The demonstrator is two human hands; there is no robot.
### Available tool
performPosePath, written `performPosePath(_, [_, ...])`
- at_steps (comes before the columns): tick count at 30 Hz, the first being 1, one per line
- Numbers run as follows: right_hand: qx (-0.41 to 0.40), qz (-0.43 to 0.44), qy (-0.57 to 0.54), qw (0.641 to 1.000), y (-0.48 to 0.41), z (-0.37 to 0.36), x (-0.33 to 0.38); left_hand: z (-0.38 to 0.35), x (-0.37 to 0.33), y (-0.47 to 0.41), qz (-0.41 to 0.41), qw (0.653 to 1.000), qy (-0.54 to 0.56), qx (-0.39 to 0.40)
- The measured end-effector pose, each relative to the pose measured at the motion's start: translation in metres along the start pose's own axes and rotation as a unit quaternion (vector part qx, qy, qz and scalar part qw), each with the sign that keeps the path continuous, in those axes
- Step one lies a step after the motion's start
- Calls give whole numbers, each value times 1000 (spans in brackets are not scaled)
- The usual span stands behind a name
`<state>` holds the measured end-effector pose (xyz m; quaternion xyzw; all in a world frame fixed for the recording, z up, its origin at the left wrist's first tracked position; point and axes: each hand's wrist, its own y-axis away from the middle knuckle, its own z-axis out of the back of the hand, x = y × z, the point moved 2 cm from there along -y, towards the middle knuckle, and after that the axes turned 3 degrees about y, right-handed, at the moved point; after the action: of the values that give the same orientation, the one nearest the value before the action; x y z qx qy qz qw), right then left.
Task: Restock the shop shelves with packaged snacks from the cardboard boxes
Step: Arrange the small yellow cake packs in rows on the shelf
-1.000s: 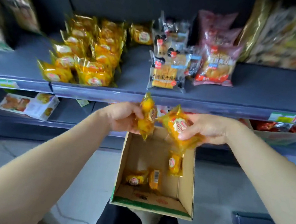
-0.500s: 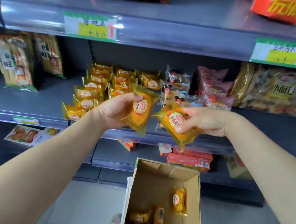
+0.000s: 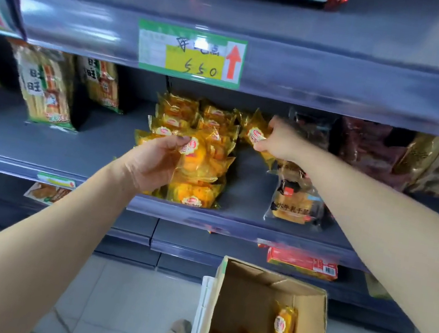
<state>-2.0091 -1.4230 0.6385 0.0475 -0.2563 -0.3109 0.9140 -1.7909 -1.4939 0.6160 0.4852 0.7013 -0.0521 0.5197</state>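
left hand (image 3: 151, 161) grips a yellow plastic snack packet (image 3: 199, 159), right hand (image 3: 282, 144) pinches another packet (image 3: 255, 135). both have now reached the grey metal shelf (image 3: 249, 189); placement looks imminent.

Blue-grey metal shelving (image 3: 341, 82), green price label (image 3: 190, 55) with red arrow, pale tiled floor (image 3: 120, 294)

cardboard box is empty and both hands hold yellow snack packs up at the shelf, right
No: the head view shows a few yellow packs in the cardboard box. The left hand and right hand do each hold one at the shelf.
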Motion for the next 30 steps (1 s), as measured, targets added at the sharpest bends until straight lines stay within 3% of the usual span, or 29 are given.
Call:
performPosePath(5, [2,-15,128,992,-50,-37,0,15,-9,-10,19,1000,5,-23])
performPosePath(9, [44,39,134,989,-75,-48,-9,18,-13,-19,10,999,34,-16])
performPosePath(14, [-29,43,242,969,-90,-56,-17,16,-13,-30,6,999,29,16])
performPosePath(18, [-73,55,264,960,-90,-58,-17,6,-10,-42,-1,1000,-20,14])
performPosePath(22, [-49,53,219,973,-90,-51,-21,-5,-13,-48,8,996,-82,39])
performPosePath(25, [-21,56,114,992,-81,-41,-19,-10,-14,-52,27,993,-112,15])
performPosePath(30, [-75,81,55,992,-59,-24,-22,-33,-12,-55,62,986,-153,34])
